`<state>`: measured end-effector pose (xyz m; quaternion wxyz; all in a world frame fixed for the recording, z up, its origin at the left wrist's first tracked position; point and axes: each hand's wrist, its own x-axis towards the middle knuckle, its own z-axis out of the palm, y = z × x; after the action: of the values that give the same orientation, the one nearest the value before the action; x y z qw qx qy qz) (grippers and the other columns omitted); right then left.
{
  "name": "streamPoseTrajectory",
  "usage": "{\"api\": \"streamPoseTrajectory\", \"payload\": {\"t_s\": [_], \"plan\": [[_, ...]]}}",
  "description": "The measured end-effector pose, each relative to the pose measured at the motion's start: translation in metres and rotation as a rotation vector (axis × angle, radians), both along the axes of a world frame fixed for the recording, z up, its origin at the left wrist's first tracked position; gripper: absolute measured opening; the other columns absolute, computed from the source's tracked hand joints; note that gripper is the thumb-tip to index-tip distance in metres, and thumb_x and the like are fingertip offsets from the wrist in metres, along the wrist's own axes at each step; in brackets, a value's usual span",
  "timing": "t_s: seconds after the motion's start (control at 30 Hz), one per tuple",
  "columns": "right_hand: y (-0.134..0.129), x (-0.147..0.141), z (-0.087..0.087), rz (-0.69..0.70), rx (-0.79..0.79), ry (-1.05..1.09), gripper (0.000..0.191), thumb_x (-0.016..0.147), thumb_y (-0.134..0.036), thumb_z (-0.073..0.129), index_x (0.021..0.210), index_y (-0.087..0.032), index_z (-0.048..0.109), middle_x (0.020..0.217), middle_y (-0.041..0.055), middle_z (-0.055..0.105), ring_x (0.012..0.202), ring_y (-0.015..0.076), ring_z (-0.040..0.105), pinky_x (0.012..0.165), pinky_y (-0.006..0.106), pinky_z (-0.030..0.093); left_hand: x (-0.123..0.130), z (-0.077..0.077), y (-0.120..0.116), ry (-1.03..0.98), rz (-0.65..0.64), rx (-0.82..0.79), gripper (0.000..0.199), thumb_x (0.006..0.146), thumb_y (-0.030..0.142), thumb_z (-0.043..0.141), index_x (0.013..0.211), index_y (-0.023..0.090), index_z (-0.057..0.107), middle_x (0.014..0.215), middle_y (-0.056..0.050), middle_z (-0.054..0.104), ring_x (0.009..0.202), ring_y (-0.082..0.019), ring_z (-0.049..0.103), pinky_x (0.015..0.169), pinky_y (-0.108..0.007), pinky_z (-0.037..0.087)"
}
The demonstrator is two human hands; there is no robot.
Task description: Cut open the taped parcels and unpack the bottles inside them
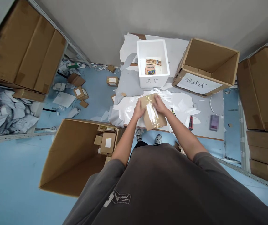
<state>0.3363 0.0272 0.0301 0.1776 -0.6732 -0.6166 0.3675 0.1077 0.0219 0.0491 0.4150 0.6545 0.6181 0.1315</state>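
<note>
A taped brown cardboard box (161, 122) with a white label is held over the near edge of the table (204, 132). My left hand (138, 110) grips its left side. My right hand (159, 104) lies over its upper right side, fingers curled on the cardboard. Torn white paper and plastic (183, 106) spreads beneath and around it. Just right of my right wrist lies a slim tool (173, 111), partly hidden by my forearm. Farther right is a red and black utility knife (191, 122).
Behind the box stands a white foam bin (154, 82) holding small packets. An open carton (197, 84) with a written sign stands at back right. A pixelated purple object (214, 122) lies on the right. A large open carton (70, 156) with boxes is at my left; shelves flank both sides.
</note>
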Motion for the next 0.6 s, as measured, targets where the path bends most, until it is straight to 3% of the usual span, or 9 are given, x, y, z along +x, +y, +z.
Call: {"api": "streamPoseTrajectory", "payload": {"t_s": [0.17,0.27,0.4,0.6], "plan": [[-0.052,0.033,-0.028,0.023,0.108,-0.096,0.078,0.104,-0.048,0.058,0.175,-0.019,0.045,0.188,0.0162,0.026,0.176,0.0388,0.017,0.141,0.065,0.022,0.010,-0.005,-0.037,0.188,-0.342,0.062,0.110,0.091,0.053,0.087,0.182,0.027,0.031,0.193,-0.011,0.005,0.178,-0.043,0.001,0.142,-0.055,0.024],[-0.090,0.062,-0.036,-0.040,0.175,-0.150,0.071,0.104,-0.048,0.058,0.170,-0.023,0.051,0.185,0.0153,0.034,0.174,0.0380,0.024,0.138,0.067,0.028,0.015,-0.001,-0.048,0.278,-0.500,0.015,0.129,0.084,0.064,0.091,0.185,0.028,0.020,0.193,-0.010,0.002,0.177,-0.044,-0.005,0.142,-0.059,0.022],[-0.119,0.103,-0.056,-0.213,0.126,-0.199,0.065,0.104,-0.041,0.055,0.165,-0.018,0.056,0.176,0.0199,0.048,0.166,0.0361,0.040,0.135,0.062,0.036,0.010,0.002,-0.043,0.417,-0.512,-0.057,0.143,0.080,0.077,0.089,0.186,0.033,0.004,0.193,-0.005,0.004,0.177,-0.046,-0.004,0.142,-0.066,0.020],[-0.119,0.145,-0.105,-0.348,-0.130,-0.263,0.057,0.104,-0.036,0.055,0.155,-0.009,0.062,0.155,0.0244,0.067,0.146,0.0355,0.060,0.127,0.051,0.045,0.005,-0.005,-0.036,0.487,-0.496,-0.072,0.153,0.073,0.087,0.088,0.185,0.033,-0.001,0.193,-0.004,0.005,0.175,-0.052,-0.001,0.138,-0.064,0.032]]}}
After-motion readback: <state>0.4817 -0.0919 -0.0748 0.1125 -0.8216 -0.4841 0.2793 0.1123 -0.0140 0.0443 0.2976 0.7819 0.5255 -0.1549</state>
